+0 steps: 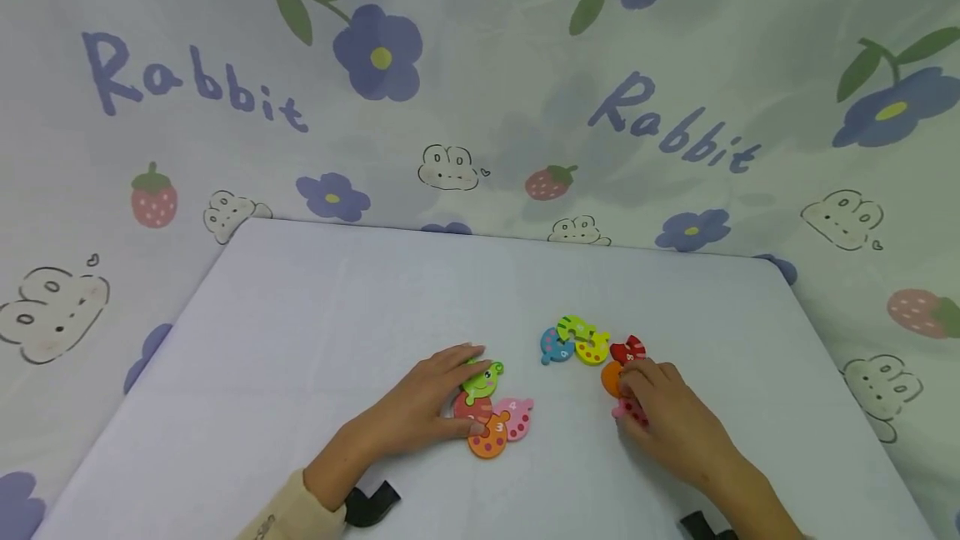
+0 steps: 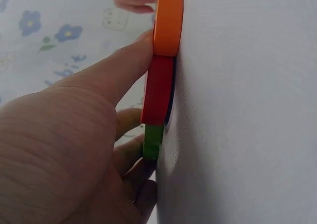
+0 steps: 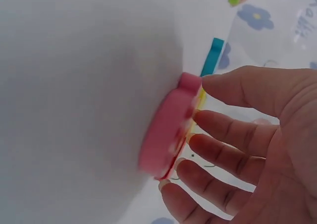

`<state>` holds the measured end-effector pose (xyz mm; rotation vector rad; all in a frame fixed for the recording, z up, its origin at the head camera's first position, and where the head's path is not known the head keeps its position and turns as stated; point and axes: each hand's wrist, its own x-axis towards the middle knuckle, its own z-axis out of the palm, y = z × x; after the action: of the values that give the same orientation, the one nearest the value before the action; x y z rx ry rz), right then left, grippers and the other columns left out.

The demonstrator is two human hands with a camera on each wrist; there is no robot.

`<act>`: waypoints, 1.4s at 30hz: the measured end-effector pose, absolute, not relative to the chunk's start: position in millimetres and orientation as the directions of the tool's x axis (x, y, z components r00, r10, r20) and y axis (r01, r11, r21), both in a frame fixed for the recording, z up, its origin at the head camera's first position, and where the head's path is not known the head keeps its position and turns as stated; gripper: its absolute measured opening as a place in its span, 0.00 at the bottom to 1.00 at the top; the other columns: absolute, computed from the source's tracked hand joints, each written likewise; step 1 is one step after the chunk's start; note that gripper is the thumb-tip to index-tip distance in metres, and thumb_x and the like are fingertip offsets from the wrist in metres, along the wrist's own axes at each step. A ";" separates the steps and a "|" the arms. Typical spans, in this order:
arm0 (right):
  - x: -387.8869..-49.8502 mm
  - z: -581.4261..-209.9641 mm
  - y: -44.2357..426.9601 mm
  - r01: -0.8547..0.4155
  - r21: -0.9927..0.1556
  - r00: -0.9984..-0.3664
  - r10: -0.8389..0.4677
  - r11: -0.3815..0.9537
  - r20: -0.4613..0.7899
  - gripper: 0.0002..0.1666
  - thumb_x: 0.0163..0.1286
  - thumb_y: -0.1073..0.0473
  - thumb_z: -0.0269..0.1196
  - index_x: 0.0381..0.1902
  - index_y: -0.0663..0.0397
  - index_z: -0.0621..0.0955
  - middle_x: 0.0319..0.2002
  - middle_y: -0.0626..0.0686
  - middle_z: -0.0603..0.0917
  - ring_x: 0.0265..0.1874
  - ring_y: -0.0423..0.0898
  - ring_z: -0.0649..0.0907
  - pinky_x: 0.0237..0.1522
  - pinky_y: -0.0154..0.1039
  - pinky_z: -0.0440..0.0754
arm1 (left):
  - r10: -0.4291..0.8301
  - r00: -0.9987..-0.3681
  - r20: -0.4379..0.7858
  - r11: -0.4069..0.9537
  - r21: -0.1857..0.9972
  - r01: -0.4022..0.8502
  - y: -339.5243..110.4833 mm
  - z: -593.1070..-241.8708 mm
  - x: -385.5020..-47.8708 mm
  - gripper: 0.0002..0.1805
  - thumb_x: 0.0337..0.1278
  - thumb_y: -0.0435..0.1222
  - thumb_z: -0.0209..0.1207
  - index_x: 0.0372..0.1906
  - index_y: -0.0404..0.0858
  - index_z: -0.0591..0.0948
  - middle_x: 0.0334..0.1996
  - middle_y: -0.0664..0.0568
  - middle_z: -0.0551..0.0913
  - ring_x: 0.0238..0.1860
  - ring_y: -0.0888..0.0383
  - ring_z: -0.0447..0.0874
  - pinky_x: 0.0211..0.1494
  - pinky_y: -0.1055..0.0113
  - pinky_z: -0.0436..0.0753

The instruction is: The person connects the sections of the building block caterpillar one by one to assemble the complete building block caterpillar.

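Note:
My left hand (image 1: 416, 407) rests at a cluster of puzzle pieces, its thumb on the orange piece (image 1: 487, 443) and fingers by the green face piece (image 1: 480, 385). A red piece (image 1: 468, 407) and a pink piece (image 1: 516, 417) join them. In the left wrist view, the hand (image 2: 74, 149) touches the edges of the orange (image 2: 168, 21), red (image 2: 158, 90) and green (image 2: 152, 140) pieces. My right hand (image 1: 675, 423) touches an orange piece (image 1: 612, 377) and a pink piece (image 1: 633, 412), partly hidden. In the right wrist view, fingers bend slightly beside the pink piece (image 3: 171, 127).
Blue (image 1: 557, 346), green (image 1: 573, 327) and yellow (image 1: 592, 348) pieces interlock behind my right hand, with a red piece (image 1: 628, 349) nearby. The white table (image 1: 337, 298) meets a patterned cloth (image 1: 480, 90). Black straps sit near both wrists.

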<state>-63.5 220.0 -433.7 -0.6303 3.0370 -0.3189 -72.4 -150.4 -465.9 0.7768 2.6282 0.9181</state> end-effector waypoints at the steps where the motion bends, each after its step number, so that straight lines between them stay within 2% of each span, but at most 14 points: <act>1: -64.4 -432.9 217.4 -0.400 -0.201 -0.915 -0.403 0.894 0.029 0.15 0.62 0.54 0.77 0.43 0.48 0.83 0.53 0.49 0.80 0.52 0.52 0.76 0.53 0.52 0.84 | 0.560 -0.827 -0.058 0.660 0.635 0.402 -150.7 -465.9 -71.8 0.45 0.60 0.59 0.70 0.80 0.52 0.68 0.82 0.58 0.60 0.82 0.54 0.50 0.80 0.41 0.56; 4: -68.2 -428.9 207.7 -0.417 -0.189 -0.908 -0.418 0.889 0.038 0.16 0.62 0.53 0.77 0.44 0.49 0.85 0.53 0.50 0.81 0.53 0.53 0.77 0.52 0.55 0.84 | 0.556 -0.829 -0.065 0.660 0.641 0.392 -151.7 -466.7 -70.0 0.45 0.60 0.59 0.70 0.80 0.52 0.68 0.82 0.58 0.59 0.82 0.54 0.50 0.80 0.41 0.57; 9: -82.5 -420.9 190.3 -0.460 -0.165 -0.887 -0.461 0.873 0.030 0.26 0.64 0.50 0.76 0.57 0.54 0.83 0.58 0.55 0.82 0.57 0.57 0.78 0.50 0.59 0.84 | 0.556 -0.828 -0.075 0.663 0.640 0.387 -151.4 -467.4 -68.6 0.45 0.61 0.59 0.69 0.80 0.53 0.68 0.82 0.59 0.58 0.82 0.54 0.50 0.80 0.41 0.57; 13: -106.7 -414.1 178.9 -0.496 -0.144 -0.868 -0.495 0.856 0.044 0.31 0.67 0.58 0.74 0.66 0.57 0.79 0.65 0.59 0.79 0.62 0.62 0.78 0.52 0.63 0.83 | 0.556 -0.829 -0.063 0.661 0.639 0.395 -150.3 -464.4 -70.5 0.45 0.61 0.58 0.70 0.80 0.52 0.68 0.82 0.57 0.58 0.82 0.52 0.51 0.79 0.40 0.57; 17: -129.9 -413.9 168.5 -0.522 -0.114 -0.851 -0.526 0.846 -0.007 0.33 0.68 0.67 0.70 0.71 0.53 0.78 0.71 0.60 0.74 0.65 0.65 0.76 0.53 0.65 0.83 | 0.561 -0.824 -0.073 0.646 0.661 0.381 -151.6 -462.9 -72.0 0.43 0.62 0.55 0.70 0.79 0.50 0.69 0.82 0.56 0.58 0.82 0.50 0.52 0.78 0.39 0.59; 20: -138.9 -419.8 163.0 -0.512 -0.100 -0.853 -0.519 0.853 -0.060 0.30 0.70 0.68 0.67 0.70 0.51 0.80 0.69 0.60 0.76 0.61 0.65 0.78 0.50 0.63 0.85 | 0.570 -0.817 -0.085 0.631 0.682 0.369 -153.3 -463.2 -72.7 0.42 0.63 0.54 0.70 0.79 0.50 0.70 0.83 0.56 0.56 0.82 0.50 0.52 0.78 0.38 0.60; 24: -141.0 -427.9 159.8 -0.474 -0.108 -0.873 -0.482 0.874 -0.074 0.25 0.71 0.66 0.67 0.65 0.52 0.84 0.59 0.59 0.80 0.51 0.60 0.81 0.44 0.55 0.87 | 0.582 -0.808 -0.094 0.613 0.704 0.360 -155.8 -464.6 -74.3 0.42 0.63 0.54 0.70 0.79 0.51 0.69 0.84 0.58 0.54 0.82 0.51 0.50 0.78 0.39 0.59; 28: -141.3 -431.1 158.6 -0.448 -0.183 -0.883 -0.465 0.875 -0.063 0.24 0.70 0.64 0.68 0.64 0.57 0.84 0.52 0.59 0.79 0.42 0.53 0.81 0.42 0.49 0.86 | 0.577 -0.811 -0.099 0.608 0.715 0.345 -159.1 -463.9 -75.2 0.41 0.63 0.53 0.70 0.79 0.51 0.70 0.83 0.59 0.54 0.82 0.51 0.50 0.79 0.38 0.57; 33: -142.5 -432.5 163.3 -0.377 -0.267 -0.904 -0.415 0.887 -0.102 0.22 0.70 0.60 0.69 0.60 0.60 0.83 0.49 0.57 0.78 0.35 0.48 0.79 0.38 0.44 0.85 | 0.582 -0.808 -0.091 0.585 0.737 0.338 -159.9 -463.7 -76.4 0.41 0.62 0.53 0.70 0.78 0.50 0.71 0.83 0.58 0.55 0.82 0.49 0.49 0.78 0.36 0.57; 38: -142.0 -429.5 169.5 -0.292 -0.372 -0.919 -0.366 0.881 -0.145 0.19 0.70 0.58 0.70 0.55 0.60 0.81 0.46 0.54 0.79 0.37 0.49 0.79 0.40 0.46 0.84 | 0.589 -0.803 -0.091 0.583 0.736 0.344 -159.5 -465.4 -77.2 0.41 0.62 0.53 0.70 0.79 0.51 0.70 0.83 0.58 0.56 0.82 0.50 0.50 0.78 0.36 0.57; 42: -141.2 -424.4 170.2 -0.238 -0.433 -0.926 -0.337 0.870 -0.168 0.21 0.71 0.55 0.71 0.56 0.58 0.79 0.45 0.52 0.82 0.42 0.50 0.80 0.47 0.49 0.86 | 0.588 -0.804 -0.092 0.582 0.738 0.342 -159.6 -465.3 -76.8 0.41 0.62 0.52 0.70 0.79 0.51 0.70 0.83 0.58 0.56 0.82 0.50 0.49 0.78 0.36 0.57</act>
<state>-141.2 170.2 -424.4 -0.4377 2.8036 -0.6043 -76.8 -159.6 -465.3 0.7572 2.4889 1.0583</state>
